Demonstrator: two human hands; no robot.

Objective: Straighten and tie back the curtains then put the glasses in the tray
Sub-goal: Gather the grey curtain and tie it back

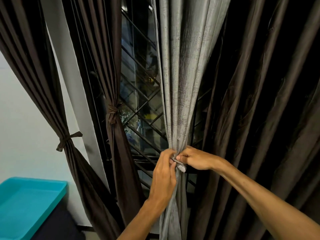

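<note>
A grey curtain (180,84) hangs in the middle, gathered into a bunch at waist height. A grey tie (181,166) is wrapped round the bunch there. My left hand (162,177) grips the bunch and the tie from the left. My right hand (195,159) pinches the tie from the right, thumb on the knot. Two dark brown curtains stand tied back on the left, one (114,115) next to the window and one (67,139) further left. A turquoise tray (29,205) lies at the bottom left. No glasses are in view.
A dark brown curtain (259,118) hangs loose on the right. Behind the curtains is a window with a dark diagonal grille (140,104). A white wall (22,118) fills the left side. The tray rests on a dark surface (57,224).
</note>
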